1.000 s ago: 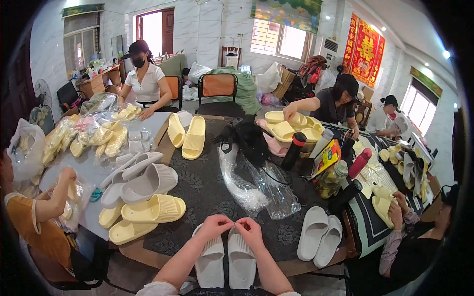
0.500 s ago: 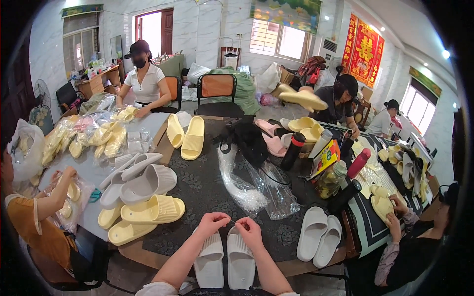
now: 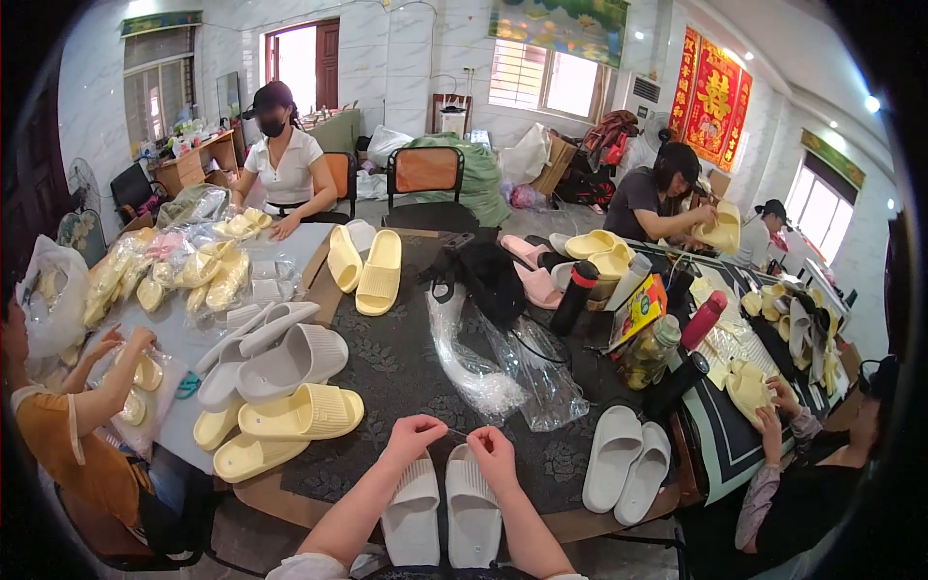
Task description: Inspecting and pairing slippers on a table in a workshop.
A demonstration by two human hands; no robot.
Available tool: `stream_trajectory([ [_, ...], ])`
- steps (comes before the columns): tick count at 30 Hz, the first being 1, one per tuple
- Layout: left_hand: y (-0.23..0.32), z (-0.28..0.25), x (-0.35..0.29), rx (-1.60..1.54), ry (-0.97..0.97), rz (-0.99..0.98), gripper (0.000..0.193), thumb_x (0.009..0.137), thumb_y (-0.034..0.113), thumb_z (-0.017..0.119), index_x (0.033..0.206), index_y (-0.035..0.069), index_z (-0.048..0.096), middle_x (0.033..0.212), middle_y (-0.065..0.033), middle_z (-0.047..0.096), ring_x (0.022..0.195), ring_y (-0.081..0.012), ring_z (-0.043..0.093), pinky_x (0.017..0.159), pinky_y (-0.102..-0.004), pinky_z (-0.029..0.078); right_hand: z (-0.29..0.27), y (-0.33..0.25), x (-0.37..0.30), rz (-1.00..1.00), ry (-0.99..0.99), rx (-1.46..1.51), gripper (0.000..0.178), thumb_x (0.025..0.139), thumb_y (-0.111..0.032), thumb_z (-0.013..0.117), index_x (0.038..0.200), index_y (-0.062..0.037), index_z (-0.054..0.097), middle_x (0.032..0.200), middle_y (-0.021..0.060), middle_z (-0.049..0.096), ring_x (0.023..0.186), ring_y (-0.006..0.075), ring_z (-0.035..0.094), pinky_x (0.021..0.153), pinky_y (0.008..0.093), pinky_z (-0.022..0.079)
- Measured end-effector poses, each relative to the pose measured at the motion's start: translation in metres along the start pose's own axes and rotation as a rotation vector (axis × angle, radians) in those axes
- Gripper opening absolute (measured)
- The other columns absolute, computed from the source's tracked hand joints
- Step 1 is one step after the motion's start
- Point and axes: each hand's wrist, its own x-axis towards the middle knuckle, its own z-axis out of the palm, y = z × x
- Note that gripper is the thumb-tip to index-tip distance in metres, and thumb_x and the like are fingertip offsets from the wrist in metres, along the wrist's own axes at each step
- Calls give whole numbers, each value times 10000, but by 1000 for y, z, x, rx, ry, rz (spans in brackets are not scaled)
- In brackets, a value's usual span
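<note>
My left hand (image 3: 416, 438) and my right hand (image 3: 492, 454) are raised over the table, fingertips pinched. Between them stretches a thin, pale strand (image 3: 456, 432), too fine to make out fully. Just beneath lie two grey slippers, the left one (image 3: 412, 522) and the right one (image 3: 474, 522), side by side with ribbed straps away from me. My forearms pass along their outer sides. Beyond my hands, a bundle of thin clear strands (image 3: 452, 353) rests on clear plastic wrap (image 3: 541, 387).
Yellow slippers (image 3: 302, 411) and grey slippers (image 3: 293, 362) are piled at left; another grey pair (image 3: 614, 459) lies at right. Bottles (image 3: 575, 298) and a glass jar (image 3: 650, 350) stand right of the plastic. Co-workers sit around, handling slippers and bags.
My hands have drawn slightly apart, with the strand now stretched between them. At far right, a co-worker's yellow slipper has moved right. The left co-worker's hand has lifted off the bag.
</note>
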Motion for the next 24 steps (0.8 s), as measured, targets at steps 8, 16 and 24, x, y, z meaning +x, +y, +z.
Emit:
stream_trajectory([
  [8,10,9,-7,192,-106,24,192,806,185,747,889,12,728,804,-29,698,761,-95,629,700,-261,512,-1,4,1,-66,-69,-90,93,868,-120,666,891,-34,640,747,-18,597,660,57,523,612,226,442],
  [16,16,4,-8,91,-124,33,146,821,156,721,886,26,725,799,-27,694,751,-90,624,689,-257,505,-1,-2,1,-8,-89,-68,102,875,-131,667,896,-34,645,720,-24,589,651,56,518,607,225,439],
  [24,14,1,-6,124,76,25,161,816,180,730,875,31,717,824,-36,693,745,-93,635,681,-250,512,1,-3,2,29,-5,35,109,877,-135,670,900,-31,653,721,-41,582,654,37,498,596,210,419],
])
